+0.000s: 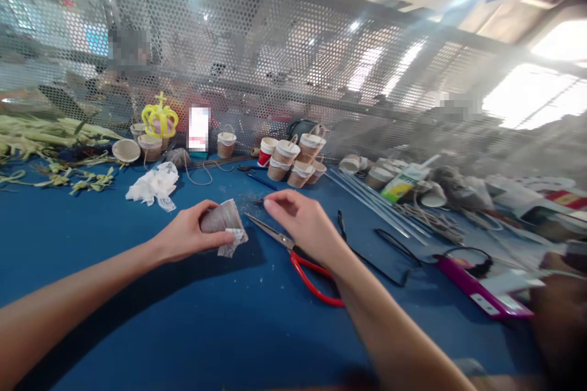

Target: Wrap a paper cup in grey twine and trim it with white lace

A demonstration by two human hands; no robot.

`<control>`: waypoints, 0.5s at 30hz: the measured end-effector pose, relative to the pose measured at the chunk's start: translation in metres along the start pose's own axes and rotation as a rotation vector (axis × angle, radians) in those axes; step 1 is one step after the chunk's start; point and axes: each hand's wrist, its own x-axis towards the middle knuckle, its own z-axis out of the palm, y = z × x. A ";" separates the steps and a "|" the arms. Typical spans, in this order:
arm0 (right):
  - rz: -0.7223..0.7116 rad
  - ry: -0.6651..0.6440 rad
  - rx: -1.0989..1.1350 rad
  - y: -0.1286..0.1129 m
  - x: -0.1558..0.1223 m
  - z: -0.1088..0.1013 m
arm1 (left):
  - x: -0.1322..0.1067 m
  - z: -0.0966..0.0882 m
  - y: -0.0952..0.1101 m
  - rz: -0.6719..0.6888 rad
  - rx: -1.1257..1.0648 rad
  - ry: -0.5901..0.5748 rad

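Observation:
My left hand is wrapped round a small twine-covered cup with white lace at its rim, lying on its side on the blue table. My right hand hovers just right of the cup, its fingers curled and pinched together; what they hold, if anything, I cannot make out. Red-handled scissors lie on the table under my right hand, blades pointing toward the cup.
Several decorated paper cups stand at the back by a perforated metal screen. White lace, a yellow crown, green leaves, a glue bottle, thin rods and a pink case lie around.

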 end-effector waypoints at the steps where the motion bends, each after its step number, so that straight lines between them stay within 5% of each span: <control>1: 0.062 0.015 -0.103 0.007 0.007 -0.007 | 0.000 -0.001 0.000 0.000 0.040 -0.013; 3: 0.184 0.054 -0.279 0.028 0.021 -0.015 | 0.000 -0.002 0.001 0.005 0.120 -0.027; 8: 0.313 -0.061 -0.324 0.078 0.039 -0.016 | 0.005 -0.004 0.000 0.059 0.218 -0.029; 15: 0.415 -0.116 -0.114 0.081 0.044 -0.015 | 0.015 -0.011 -0.005 0.099 0.356 -0.055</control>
